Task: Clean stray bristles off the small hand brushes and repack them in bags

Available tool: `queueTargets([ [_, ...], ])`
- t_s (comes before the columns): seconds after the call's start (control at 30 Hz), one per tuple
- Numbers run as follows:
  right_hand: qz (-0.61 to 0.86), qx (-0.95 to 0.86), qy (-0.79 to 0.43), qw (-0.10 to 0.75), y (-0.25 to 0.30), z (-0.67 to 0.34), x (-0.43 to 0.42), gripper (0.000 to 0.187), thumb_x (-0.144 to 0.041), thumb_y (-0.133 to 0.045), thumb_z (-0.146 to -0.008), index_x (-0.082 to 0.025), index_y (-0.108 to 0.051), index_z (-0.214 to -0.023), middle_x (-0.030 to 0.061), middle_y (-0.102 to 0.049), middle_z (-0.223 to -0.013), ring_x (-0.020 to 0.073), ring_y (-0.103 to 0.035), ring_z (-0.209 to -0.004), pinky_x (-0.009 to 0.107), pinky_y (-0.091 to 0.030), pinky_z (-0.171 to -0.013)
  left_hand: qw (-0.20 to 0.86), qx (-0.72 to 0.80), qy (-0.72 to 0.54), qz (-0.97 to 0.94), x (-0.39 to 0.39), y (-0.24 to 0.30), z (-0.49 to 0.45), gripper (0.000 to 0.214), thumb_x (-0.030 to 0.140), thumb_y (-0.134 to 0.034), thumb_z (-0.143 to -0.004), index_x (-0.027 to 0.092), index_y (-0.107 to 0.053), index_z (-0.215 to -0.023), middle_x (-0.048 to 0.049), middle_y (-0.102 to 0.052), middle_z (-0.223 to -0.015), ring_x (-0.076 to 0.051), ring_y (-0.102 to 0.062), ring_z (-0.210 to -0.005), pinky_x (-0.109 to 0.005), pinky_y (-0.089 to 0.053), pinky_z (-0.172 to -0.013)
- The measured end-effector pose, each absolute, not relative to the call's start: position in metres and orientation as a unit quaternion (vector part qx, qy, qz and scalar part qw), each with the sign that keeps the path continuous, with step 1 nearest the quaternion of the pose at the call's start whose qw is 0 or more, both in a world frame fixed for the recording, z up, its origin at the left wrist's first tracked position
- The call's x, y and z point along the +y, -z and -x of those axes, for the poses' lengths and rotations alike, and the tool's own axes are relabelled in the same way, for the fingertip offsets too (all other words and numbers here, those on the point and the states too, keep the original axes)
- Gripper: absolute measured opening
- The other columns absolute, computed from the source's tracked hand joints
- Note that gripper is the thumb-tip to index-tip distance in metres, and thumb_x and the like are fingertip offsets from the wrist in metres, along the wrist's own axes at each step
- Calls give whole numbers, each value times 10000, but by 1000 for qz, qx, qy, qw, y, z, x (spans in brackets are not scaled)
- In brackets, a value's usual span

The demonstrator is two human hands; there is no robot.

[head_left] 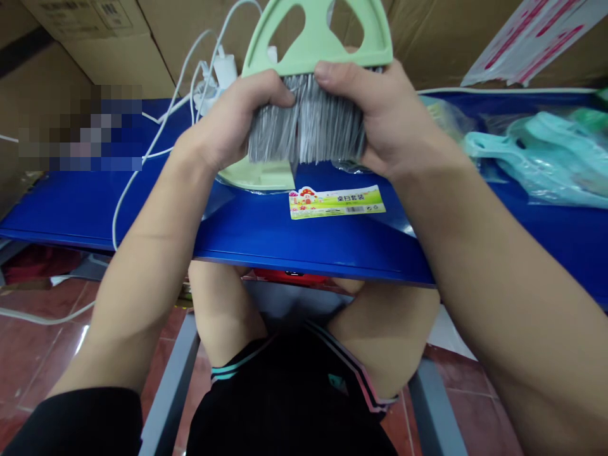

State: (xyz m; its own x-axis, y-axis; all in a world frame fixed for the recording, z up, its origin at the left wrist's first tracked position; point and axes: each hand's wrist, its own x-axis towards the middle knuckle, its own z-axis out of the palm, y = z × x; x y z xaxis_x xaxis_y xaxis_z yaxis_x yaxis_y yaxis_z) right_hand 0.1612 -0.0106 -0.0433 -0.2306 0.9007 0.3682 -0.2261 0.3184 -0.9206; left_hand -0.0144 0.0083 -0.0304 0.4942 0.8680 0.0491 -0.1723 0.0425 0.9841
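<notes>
A small hand brush (317,44) with a pale green handle and grey bristles (306,123) is held up over the blue table (95,202). My left hand (232,120) grips the left side of the bristles, thumb on top. My right hand (380,120) grips the right side, thumb pressed at the bristle base. Both hands are closed round the bristles. Under the brush lies a pale green dustpan (259,176), partly hidden. A printed paper label (336,201) lies on the table just in front of it.
White cables and a charger (223,66) trail over the table's back left. Bagged mint-green brush sets (541,152) lie at the right. Cardboard boxes (142,38) stand behind. Below are my knees, a grey frame and a red tiled floor (38,354).
</notes>
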Motion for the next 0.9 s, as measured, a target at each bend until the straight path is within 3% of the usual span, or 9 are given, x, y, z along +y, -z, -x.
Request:
queueTargets([
  [0.2,300,-596,-510,544,42,-160,-13,93,-200,-641,-868,-274,-647,-924,-10,-752,-978,192,-747,-1139,313,-635,-1054,615,361,-421,-560,8,30,14,506,80,-327,-936,25,-610,-1352,-23,-723,-1125,-257,-690,-1309,-365,-587,-1080],
  [0.4,334,-587,-529,514,37,-159,-17,113,-195,-607,-942,-301,-647,-929,-3,-777,-1086,160,-736,-1163,244,-628,-1034,629,324,-391,-589,10,32,17,477,136,-310,-983,21,-650,-1297,-28,-712,-986,-309,-741,-1242,-476,-604,-1066],
  [0.53,342,-575,-538,513,38,-161,-16,141,-169,-625,-966,-294,-666,-915,-10,-782,-1081,158,-749,-1121,266,-642,-1030,610,295,-412,-609,9,32,18,535,4,-371,-907,36,-609,-1385,3,-754,-975,-244,-719,-1294,-396,-581,-1114],
  [0.67,304,-592,-548,508,41,-165,-12,134,-191,-629,-983,-271,-687,-893,-17,-777,-1029,158,-762,-1091,318,-641,-1071,596,254,-454,-612,9,29,19,477,14,-566,-828,-15,-650,-1296,-70,-803,-1039,-287,-709,-1314,-336,-599,-1102],
  [0.73,307,-602,-546,496,41,-167,-10,126,-217,-625,-976,-287,-700,-902,-8,-779,-1028,175,-764,-1094,324,-664,-1009,588,243,-469,-612,10,29,21,487,39,-583,-826,23,-658,-1307,-66,-804,-1136,-278,-675,-1373,-319,-596,-1120],
  [0.83,333,-604,-542,479,40,-171,-8,117,-240,-618,-960,-283,-707,-896,24,-778,-1040,215,-769,-1079,358,-692,-865,572,256,-487,-608,13,28,23,622,54,-551,-858,146,-577,-1473,-4,-796,-1201,-238,-648,-1416,-326,-590,-1143],
  [0.9,341,-605,-536,480,39,-174,-5,124,-227,-602,-962,-255,-704,-897,22,-775,-1018,210,-769,-1071,382,-694,-875,575,260,-489,-602,14,28,24,673,57,-564,-865,173,-536,-1527,-5,-797,-1208,-243,-662,-1397,-342,-593,-1146],
])
